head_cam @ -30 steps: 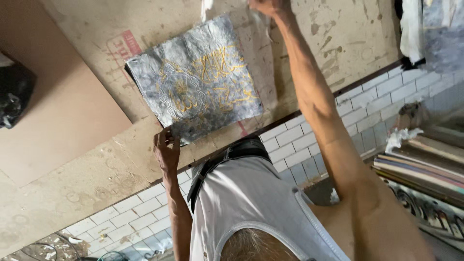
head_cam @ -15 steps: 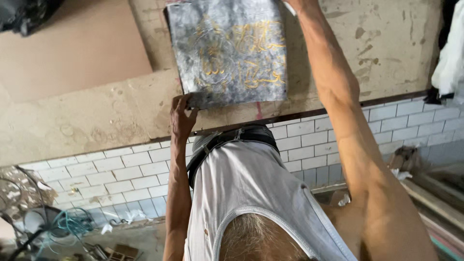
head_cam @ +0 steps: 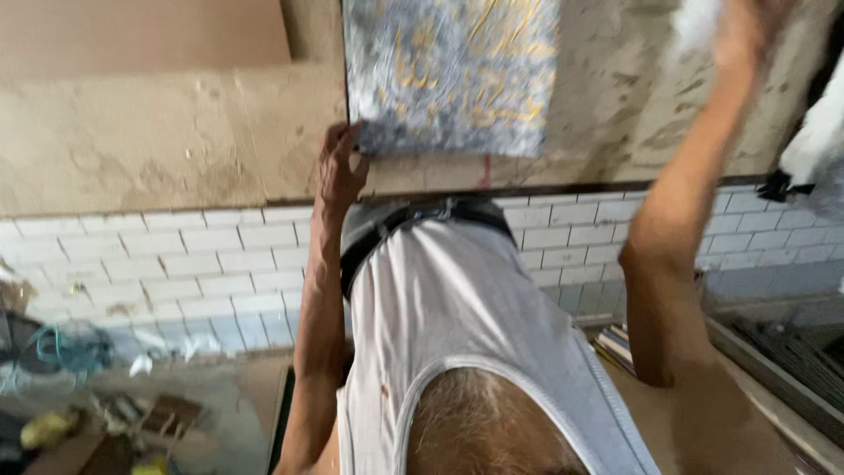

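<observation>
I kept my left hand point(head_cam: 338, 171) pressed flat at the patterned grey panel's point(head_cam: 453, 75) near-left corner; my right hand point(head_cam: 747, 31) was blurred, its grip unreadable; steadying mattered.

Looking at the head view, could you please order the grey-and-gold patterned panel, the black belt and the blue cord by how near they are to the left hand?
From the left hand:
1. Grey-and-gold patterned panel: touching, the hand is at its lower left corner on the worktop.
2. Black belt: just below and to the right, at the waist.
3. Blue cord: farthest, down at the far left on the floor.
</observation>
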Demonstrator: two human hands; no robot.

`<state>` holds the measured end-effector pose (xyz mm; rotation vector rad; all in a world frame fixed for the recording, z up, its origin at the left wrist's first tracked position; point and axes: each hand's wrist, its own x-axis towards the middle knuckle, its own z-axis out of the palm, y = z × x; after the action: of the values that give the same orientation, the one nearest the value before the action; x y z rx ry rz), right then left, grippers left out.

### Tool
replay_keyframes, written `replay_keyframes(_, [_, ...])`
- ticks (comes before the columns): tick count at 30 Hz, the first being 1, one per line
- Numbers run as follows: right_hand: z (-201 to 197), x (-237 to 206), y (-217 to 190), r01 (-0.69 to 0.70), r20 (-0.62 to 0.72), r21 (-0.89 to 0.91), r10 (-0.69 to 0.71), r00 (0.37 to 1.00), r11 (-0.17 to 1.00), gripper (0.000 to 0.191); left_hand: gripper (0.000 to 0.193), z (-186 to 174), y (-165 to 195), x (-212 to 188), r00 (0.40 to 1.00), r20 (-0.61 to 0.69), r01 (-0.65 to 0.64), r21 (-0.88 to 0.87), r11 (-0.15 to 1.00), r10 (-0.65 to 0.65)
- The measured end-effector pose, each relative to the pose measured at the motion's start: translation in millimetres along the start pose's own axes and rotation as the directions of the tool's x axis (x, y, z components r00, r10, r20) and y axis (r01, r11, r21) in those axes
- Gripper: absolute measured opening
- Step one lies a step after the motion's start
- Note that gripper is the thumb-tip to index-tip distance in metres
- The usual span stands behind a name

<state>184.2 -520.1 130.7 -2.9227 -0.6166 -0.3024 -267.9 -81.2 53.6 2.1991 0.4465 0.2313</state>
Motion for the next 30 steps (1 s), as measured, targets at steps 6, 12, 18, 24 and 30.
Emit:
replay_keyframes(6, [-75,-216,80,-0.089,0.036,-0.351,0.108,0.993,0.932,0.043,0.051,2,-16,-8,0.991,-0.108,0.064,-0.107,0.992,-0.076])
replay_keyframes(12, [-32,-214,-71,-0.23,0.179,0.882,0.157,0.971,0.412,0.02,0.045,3,-24,7,0.988,-0.15,0.023,-0.049,0.999,-0.03])
replay_keyframes(18, [44,-191,-328,0.436,0.051,0.661,-0.616,0.786,0.611,0.044,0.038,-3,-27,5,0.996,-0.086,0.022,-0.118,0.993,-0.032])
replay_keyframes(24, [60,-182,-376,0.397,0.136,0.672,-0.631,0.764,0.625,0.019,0.036,3,-31,7,0.993,-0.115,-0.014,-0.174,0.985,-0.007])
replay_keyframes(30, [107,-180,-356,-0.146,0.366,0.85,-0.368,0.855,0.505,0.015,0.041,3,-13,12,0.992,-0.106,0.062,-0.084,0.995,-0.071])
